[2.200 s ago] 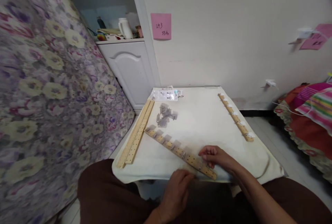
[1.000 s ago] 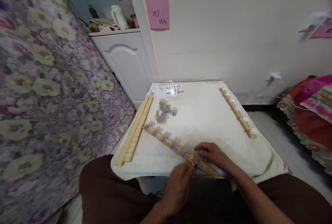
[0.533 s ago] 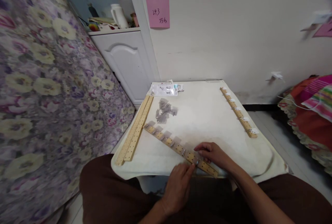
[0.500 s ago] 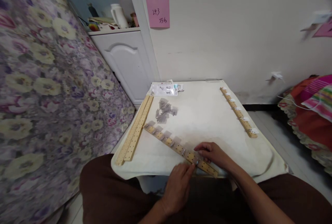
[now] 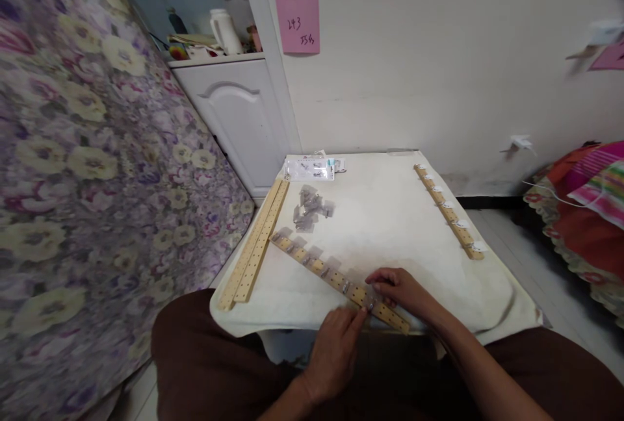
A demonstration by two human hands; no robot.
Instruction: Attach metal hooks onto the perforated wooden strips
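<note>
A perforated wooden strip (image 5: 358, 295) lies aslant across the near part of the table. Along it sit several small metal clips with clear plastic parts, one of them a metal clip (image 5: 371, 305) near its right end. My left hand (image 5: 336, 346) reaches from the near edge, fingers closed together, with its fingertips at that clip and the strip's edge. Across the strip, my right hand (image 5: 402, 288) is closed with curled fingers beside the same clip. Anything between its fingertips is too small and hidden to make out.
Two perforated wooden strips (image 5: 253, 249) lie along the table's left side. Beyond my strip is a pile of clear clips (image 5: 309, 206), with a flat plastic package (image 5: 311, 168) behind. A strip fitted with clips (image 5: 446, 212) lies at right. A floral curtain (image 5: 97, 180) hangs left.
</note>
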